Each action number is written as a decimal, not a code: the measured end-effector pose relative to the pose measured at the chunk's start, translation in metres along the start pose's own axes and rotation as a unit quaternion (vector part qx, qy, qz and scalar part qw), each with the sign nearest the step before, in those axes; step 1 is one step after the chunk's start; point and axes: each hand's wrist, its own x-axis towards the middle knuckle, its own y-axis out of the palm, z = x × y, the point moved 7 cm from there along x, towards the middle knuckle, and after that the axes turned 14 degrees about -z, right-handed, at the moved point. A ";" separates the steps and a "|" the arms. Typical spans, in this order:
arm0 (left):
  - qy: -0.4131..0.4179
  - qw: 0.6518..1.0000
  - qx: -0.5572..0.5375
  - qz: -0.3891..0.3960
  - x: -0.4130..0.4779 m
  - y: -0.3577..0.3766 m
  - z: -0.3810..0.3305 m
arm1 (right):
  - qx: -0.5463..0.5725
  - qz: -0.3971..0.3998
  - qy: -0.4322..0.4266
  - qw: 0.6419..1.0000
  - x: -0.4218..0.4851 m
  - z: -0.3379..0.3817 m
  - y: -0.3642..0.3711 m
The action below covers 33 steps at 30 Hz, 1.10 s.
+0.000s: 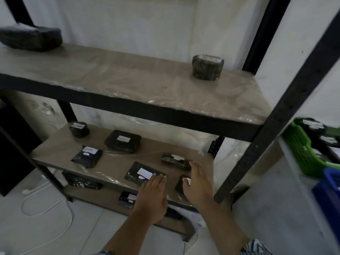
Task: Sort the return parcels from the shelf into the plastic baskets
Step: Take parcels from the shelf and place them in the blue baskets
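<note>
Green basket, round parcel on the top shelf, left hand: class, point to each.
green basket point(298, 145), head view, mesh side wall.
round parcel point(207, 70), head view, dark front side.
left hand point(152, 197), head view, back of hand.

The right hand point(197, 184) covers most of a small dark parcel point(179, 185). The print on the labels point(145, 173) is too blurred to read. The green basket point(298, 144) and the blue basket point(329, 188) run off the right edge.

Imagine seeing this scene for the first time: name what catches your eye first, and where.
Two bare hands stand out first: the left hand lies with straight fingers on a flat black parcel at the front of the middle shelf, the right hand spread beside it over a small dark parcel. At the right edge, a green basket holds parcels.
</note>
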 end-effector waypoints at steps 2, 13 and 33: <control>0.007 1.000 -0.023 0.005 0.008 0.026 0.008 | -0.008 -0.011 0.022 1.000 0.003 -0.018 0.026; 0.049 0.997 -0.061 0.013 0.010 0.157 0.031 | -0.057 0.064 0.110 0.990 0.000 -0.104 0.111; 0.141 0.989 0.015 0.046 -0.044 0.138 0.066 | -0.080 0.095 0.077 0.989 -0.023 -0.078 0.089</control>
